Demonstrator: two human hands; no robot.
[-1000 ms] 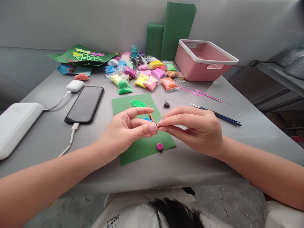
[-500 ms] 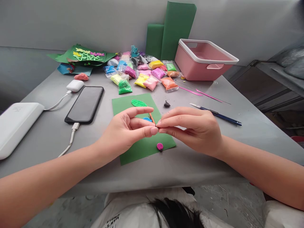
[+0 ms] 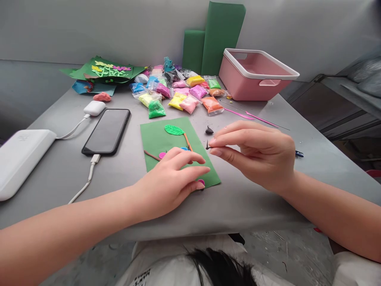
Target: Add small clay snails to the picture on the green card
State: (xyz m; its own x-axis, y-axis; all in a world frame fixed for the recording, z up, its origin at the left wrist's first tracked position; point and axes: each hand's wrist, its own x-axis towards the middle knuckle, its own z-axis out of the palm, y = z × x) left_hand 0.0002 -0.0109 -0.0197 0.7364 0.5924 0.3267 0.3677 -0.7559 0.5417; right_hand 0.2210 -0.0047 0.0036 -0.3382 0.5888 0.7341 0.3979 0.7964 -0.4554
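Right hand: thumb and forefinger pinched narrow on one tiny black clay bit, held just off the right edge of the green sheet.
Left hand: flat, palm down, fingers loosely spread on the near half of the sheet, holding nothing; it lies below and left of the bit, near it but apart.
On the sheet: one green leaf, one orange stem, one brown stem, one blue piece, one pink piece, and one pink spiral half hidden at the left fingertips.
Black lump: one, on the table just beyond the pinched bit.
Further out: one phone, one earbud case, one power bank, one pink tub.
Clay bags: a heap, too overlapped to count.
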